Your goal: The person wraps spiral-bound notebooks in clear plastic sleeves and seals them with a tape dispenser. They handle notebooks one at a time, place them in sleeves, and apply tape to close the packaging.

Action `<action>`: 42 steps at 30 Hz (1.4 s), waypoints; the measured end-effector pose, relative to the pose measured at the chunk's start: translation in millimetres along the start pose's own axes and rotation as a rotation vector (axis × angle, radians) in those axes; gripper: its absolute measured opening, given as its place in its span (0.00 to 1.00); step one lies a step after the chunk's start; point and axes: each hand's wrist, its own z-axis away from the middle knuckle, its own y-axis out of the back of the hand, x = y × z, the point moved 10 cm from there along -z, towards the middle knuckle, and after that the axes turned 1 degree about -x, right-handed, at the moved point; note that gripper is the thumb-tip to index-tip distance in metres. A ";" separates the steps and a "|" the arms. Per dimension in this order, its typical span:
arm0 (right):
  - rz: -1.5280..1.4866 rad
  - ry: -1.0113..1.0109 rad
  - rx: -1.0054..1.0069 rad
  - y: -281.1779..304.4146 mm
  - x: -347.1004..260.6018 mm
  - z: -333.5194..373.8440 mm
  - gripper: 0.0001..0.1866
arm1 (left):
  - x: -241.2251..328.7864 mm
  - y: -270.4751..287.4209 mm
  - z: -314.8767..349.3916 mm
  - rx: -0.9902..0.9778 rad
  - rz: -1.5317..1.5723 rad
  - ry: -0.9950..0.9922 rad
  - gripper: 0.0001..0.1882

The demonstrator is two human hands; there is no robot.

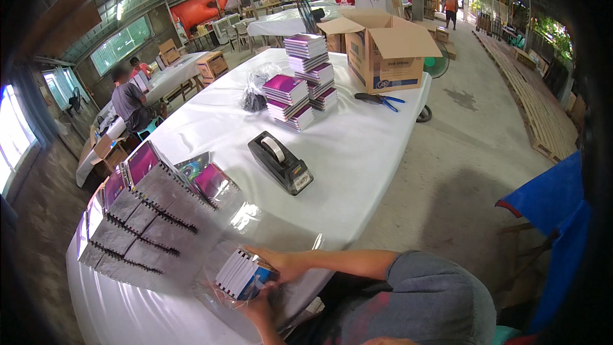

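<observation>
A small stack of spiral-bound notebooks (235, 271), with white page edges and a blue cover, sits tilted between my hands over the near table edge. Clear plastic film surrounds it and catches the light. My right hand (288, 264) grips its far side, and my left hand (258, 307) closes round the near side. Some fingers are hidden by the stack. To the left stand several rows of black-spiral notebooks (150, 195) with purple covers, partly under clear plastic. A black tape dispenser (279, 161) with a white roll rests beyond my hands.
Farther along the white-covered table (338, 172) rise piles of purple-covered notebooks (306, 80). Beside them lie a clear plastic bundle (255, 92), blue-handled pliers (381, 99) and an open cardboard box (389, 57). A seated person (131, 102) is at another table. Blue cloth (549, 198) hangs at right.
</observation>
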 end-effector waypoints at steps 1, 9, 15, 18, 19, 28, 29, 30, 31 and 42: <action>0.119 0.001 -0.002 6.0 -5.5 1.7 0.65 | -13.1 -2.2 3.5 -0.032 -0.063 0.013 0.52; 0.600 0.477 -0.255 14.0 -107.5 -50.7 0.17 | 3.7 -16.2 2.1 -0.252 -0.018 0.261 0.41; 0.784 0.564 -0.258 -3.2 -149.1 -57.8 0.20 | -25.5 -5.3 5.0 -0.208 -0.058 0.216 0.35; 0.722 0.586 -0.196 -18.4 -135.1 -48.3 0.24 | -2.4 -12.2 0.3 -0.196 0.005 0.128 0.39; 0.672 0.544 -0.279 -24.5 -128.3 -49.7 0.25 | 4.0 -12.5 -1.6 -0.196 -0.030 0.116 0.41; 0.748 0.424 -0.089 -13.3 -157.4 -56.3 0.28 | -25.5 -10.6 0.1 -0.230 0.126 0.187 0.40; 0.796 0.394 -0.089 -19.1 -149.3 -54.4 0.27 | -25.4 -14.3 -1.1 -0.250 0.108 0.166 0.39; 0.845 0.364 -0.091 -24.8 -141.1 -52.4 0.25 | -25.5 -18.2 -2.1 -0.270 0.091 0.145 0.38; 0.826 0.350 -0.125 -30.9 -132.0 -55.3 0.24 | -6.0 -18.3 -1.8 -0.265 0.017 0.095 0.38; 0.615 0.558 -0.049 36.5 -184.9 -34.9 0.26 | 30.3 -14.0 -7.0 -0.270 0.071 0.137 0.48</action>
